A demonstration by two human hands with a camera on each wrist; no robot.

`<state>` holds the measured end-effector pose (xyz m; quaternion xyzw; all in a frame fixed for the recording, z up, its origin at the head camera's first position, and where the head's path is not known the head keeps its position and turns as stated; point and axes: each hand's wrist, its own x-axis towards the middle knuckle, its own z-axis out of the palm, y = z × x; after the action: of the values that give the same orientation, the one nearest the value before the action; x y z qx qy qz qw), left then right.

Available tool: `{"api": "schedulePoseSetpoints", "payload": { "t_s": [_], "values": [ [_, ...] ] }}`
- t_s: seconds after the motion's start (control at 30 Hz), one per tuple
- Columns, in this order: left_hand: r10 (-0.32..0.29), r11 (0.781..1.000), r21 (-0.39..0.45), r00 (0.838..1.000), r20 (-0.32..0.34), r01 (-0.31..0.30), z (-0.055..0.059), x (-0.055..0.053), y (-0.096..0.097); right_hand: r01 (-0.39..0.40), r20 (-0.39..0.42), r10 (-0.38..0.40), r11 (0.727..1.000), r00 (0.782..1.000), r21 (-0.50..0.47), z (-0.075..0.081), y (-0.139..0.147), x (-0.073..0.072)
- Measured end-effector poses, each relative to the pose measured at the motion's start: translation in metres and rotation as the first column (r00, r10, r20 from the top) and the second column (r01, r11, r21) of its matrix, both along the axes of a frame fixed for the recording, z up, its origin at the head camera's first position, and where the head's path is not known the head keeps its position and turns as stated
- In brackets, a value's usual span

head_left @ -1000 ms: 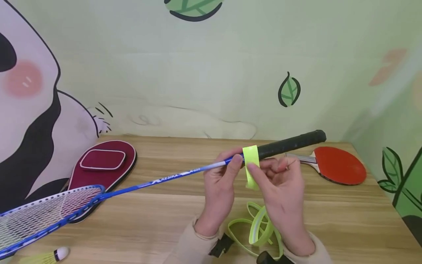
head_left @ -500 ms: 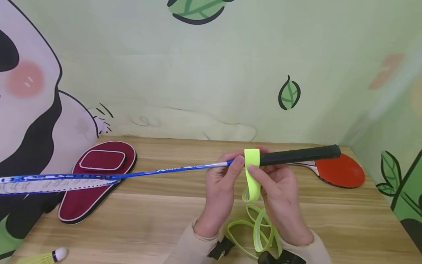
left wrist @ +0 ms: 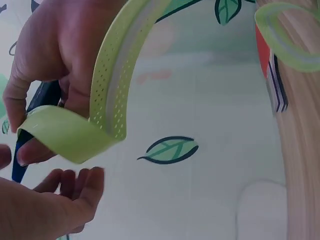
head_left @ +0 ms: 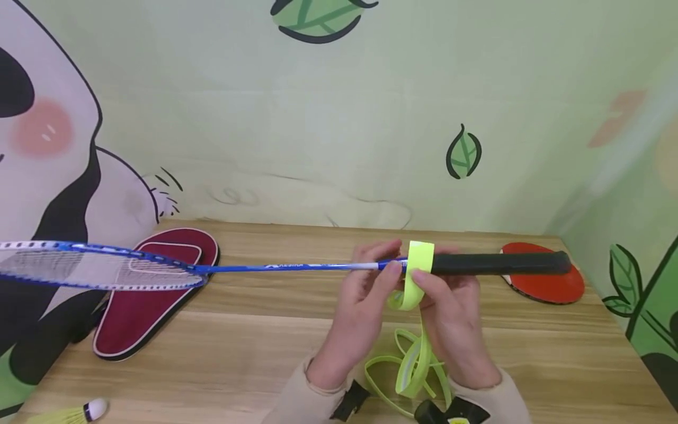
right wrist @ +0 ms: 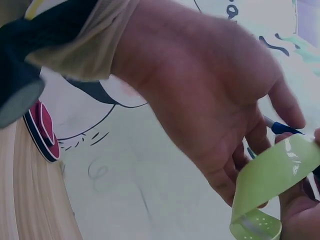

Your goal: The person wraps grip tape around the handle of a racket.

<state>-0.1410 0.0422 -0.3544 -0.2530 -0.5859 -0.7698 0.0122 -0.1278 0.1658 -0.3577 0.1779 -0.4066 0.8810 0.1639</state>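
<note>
A blue badminton racket [head_left: 296,267] is held level above the table, its black handle [head_left: 498,263] to the right and strung head to the left. My left hand [head_left: 357,309] pinches it where shaft meets handle, thumb in front. A yellow-green grip tape [head_left: 420,259] passes over the lower end of the handle. With thumb in front and fingers behind, my right hand [head_left: 452,321] holds tape and handle together. Just below, the tape [left wrist: 70,135] twists into a loop, seen between both hands in the left wrist view. Its remaining length [head_left: 415,365] runs down in loose coils between the forearms.
A dark red paddle case [head_left: 122,330] lies on the wooden table [head_left: 238,341] under the racket head. Behind the handle's end is a red table tennis paddle [head_left: 551,288]. A shuttlecock [head_left: 95,408] lies at the front left. A mural wall rises behind the table.
The racket has tilted to level and turned: its head has risen on the left and its handle end has dropped to overlap the paddle. The tape and both hands have shifted slightly right.
</note>
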Motion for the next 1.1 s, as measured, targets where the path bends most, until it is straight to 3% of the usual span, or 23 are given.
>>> {"api": "schedulePoseSetpoints", "payload": {
  "t_s": [0.1, 0.17, 0.2, 0.23, 0.27, 0.3, 0.33, 0.37, 0.4, 0.47, 0.5, 0.53, 0.57, 0.6, 0.63, 0.7, 0.77, 0.83, 0.97, 1.1],
  "values": [
    [-0.024, 0.996, -0.091, 1.000, -0.007, 0.023, 0.004, 0.002, -0.004, 0.011, -0.033, -0.013, 0.999, 0.999, -0.034, 0.000, 0.001, 0.001],
    [0.015, 0.977, -0.214, 1.000, -0.020, -0.019, 0.009, 0.003, -0.008, 0.007, -0.049, -0.009, 0.999, 0.999, -0.044, 0.000, 0.002, 0.001],
    [0.050, 0.950, -0.306, 0.998, -0.043, -0.060, 0.012, 0.005, -0.011, 0.017, -0.050, -0.019, 0.999, 0.999, -0.037, 0.001, 0.002, 0.001],
    [0.092, 0.906, -0.406, 0.992, -0.088, -0.120, 0.015, 0.008, -0.015, 0.016, -0.053, -0.019, 0.999, 0.998, -0.043, 0.001, 0.003, 0.001],
    [0.131, 0.849, -0.490, 0.977, -0.171, -0.200, 0.018, 0.011, -0.018, 0.014, -0.054, -0.017, 0.999, 0.998, -0.047, 0.002, 0.004, 0.001],
    [0.161, 0.783, -0.544, 0.944, -0.288, -0.300, 0.021, 0.013, -0.022, 0.015, -0.056, -0.017, 0.999, 0.998, -0.045, 0.002, 0.005, 0.001],
    [0.182, 0.715, -0.563, 0.888, -0.422, -0.414, 0.024, 0.016, -0.026, 0.019, -0.057, -0.022, 0.999, 0.998, -0.042, 0.003, 0.006, 0.001],
    [0.192, 0.663, -0.533, 0.808, -0.557, -0.525, 0.028, 0.018, -0.028, 0.017, -0.060, -0.019, 0.999, 0.998, -0.041, 0.003, 0.007, 0.001],
    [0.197, 0.625, -0.463, 0.701, -0.686, -0.629, 0.031, 0.018, -0.030, 0.011, -0.062, -0.014, 0.999, 0.998, -0.043, 0.004, 0.008, 0.001],
    [0.198, 0.589, -0.267, 0.457, -0.867, -0.762, 0.036, 0.017, -0.031, -0.014, -0.070, 0.010, 0.999, 0.997, -0.051, 0.004, 0.008, 0.002],
    [0.180, 0.583, -0.198, 0.363, -0.914, -0.788, 0.039, 0.016, -0.030, -0.017, -0.069, 0.014, 0.999, 0.997, -0.044, 0.004, 0.007, 0.002],
    [0.158, 0.579, -0.158, 0.299, -0.941, -0.800, 0.041, 0.014, -0.029, -0.020, -0.068, 0.017, 0.999, 0.998, -0.041, 0.003, 0.007, 0.003],
    [0.136, 0.566, -0.130, 0.248, -0.959, -0.814, 0.042, 0.012, -0.028, -0.022, -0.063, 0.020, 0.999, 0.998, -0.037, 0.003, 0.006, 0.003],
    [0.107, 0.551, -0.123, 0.216, -0.971, -0.826, 0.043, 0.011, -0.028, -0.020, -0.057, 0.018, 0.999, 0.998, -0.033, 0.002, 0.005, 0.004],
    [0.078, 0.533, -0.131, 0.203, -0.976, -0.836, 0.042, 0.010, -0.028, -0.013, -0.049, 0.011, 1.000, 0.999, -0.022, 0.001, 0.003, 0.004],
    [0.026, 0.494, -0.169, 0.208, -0.978, -0.853, 0.039, 0.010, -0.029, -0.002, -0.035, 0.001, 1.000, 0.999, -0.004, -0.001, 0.000, 0.004],
    [-0.008, 0.467, -0.211, 0.235, -0.972, -0.858, 0.036, 0.009, -0.029, 0.005, -0.029, -0.005, 1.000, 1.000, 0.005, -0.002, -0.001, 0.004],
    [-0.027, 0.456, -0.258, 0.277, -0.960, -0.851, 0.034, 0.008, -0.029, -0.001, -0.029, 0.001, 1.000, 1.000, 0.011, -0.002, -0.001, 0.004],
    [-0.031, 0.489, -0.323, 0.354, -0.935, -0.810, 0.031, 0.005, -0.030, -0.027, -0.051, 0.028, 0.999, 0.998, 0.022, -0.002, -0.002, 0.004],
    [-0.012, 0.528, -0.343, 0.397, -0.918, -0.777, 0.031, 0.003, -0.033, -0.046, -0.090, 0.053, 0.996, 0.995, 0.073, 0.000, -0.004, 0.003]
  ]
}}
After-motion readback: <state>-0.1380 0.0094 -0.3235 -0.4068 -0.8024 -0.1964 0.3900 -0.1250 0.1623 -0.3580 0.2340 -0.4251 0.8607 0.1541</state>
